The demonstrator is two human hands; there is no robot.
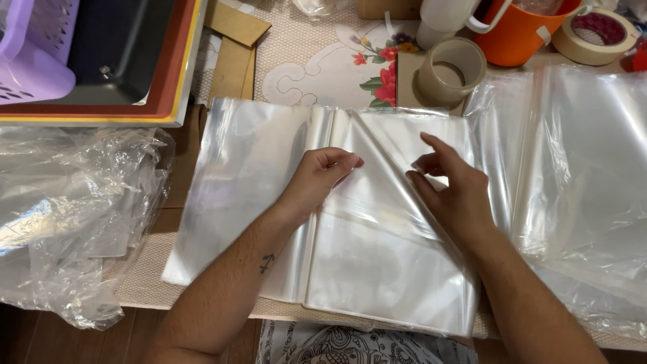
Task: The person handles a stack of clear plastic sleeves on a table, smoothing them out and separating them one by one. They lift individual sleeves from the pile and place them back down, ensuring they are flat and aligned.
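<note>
A stack of clear plastic sheets [236,175] lies flat on the table in front of me. My left hand [318,176] rests on the stack near its middle, fingers curled on the plastic. My right hand [453,192] is just to the right, thumb and fingers pinching a raised fold of the top clear sheet [377,182], which lifts diagonally off the stack. A second pile of clear sheets [579,175] lies further right, partly overlapping the first.
Crumpled clear plastic [74,216] is heaped at the left. Behind it sit a lilac basket [34,47] and a dark tray [121,47]. At the back stand a brown tape roll [450,71], a beige tape roll [596,37], an orange cup [515,34] and cardboard pieces [232,61].
</note>
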